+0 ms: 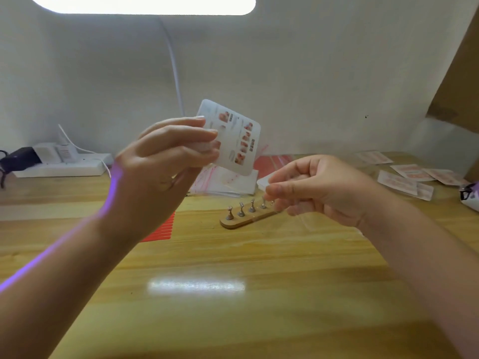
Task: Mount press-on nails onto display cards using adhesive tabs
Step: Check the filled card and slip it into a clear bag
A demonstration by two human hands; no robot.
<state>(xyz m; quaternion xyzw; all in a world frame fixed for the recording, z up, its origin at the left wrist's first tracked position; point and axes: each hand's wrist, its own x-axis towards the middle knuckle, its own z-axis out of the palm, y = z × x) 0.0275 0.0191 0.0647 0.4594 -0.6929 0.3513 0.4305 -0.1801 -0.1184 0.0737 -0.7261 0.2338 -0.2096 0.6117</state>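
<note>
The left hand [166,161] is raised above the table, its fingers and thumb pinching the left edge of a white display card [233,137] printed with small nail pictures, held tilted in the air. The right hand [318,189], lower and to the right, has its fingers curled in; what it pinches, if anything, I cannot tell. Just beneath it a wooden nail stand [246,216] with a row of metal pegs lies on the wooden table [233,320]. Farther off lie a stack of clear bags [228,181], and at far right several finished cards [412,177]. A white power strip [62,167] sits far left.
</note>
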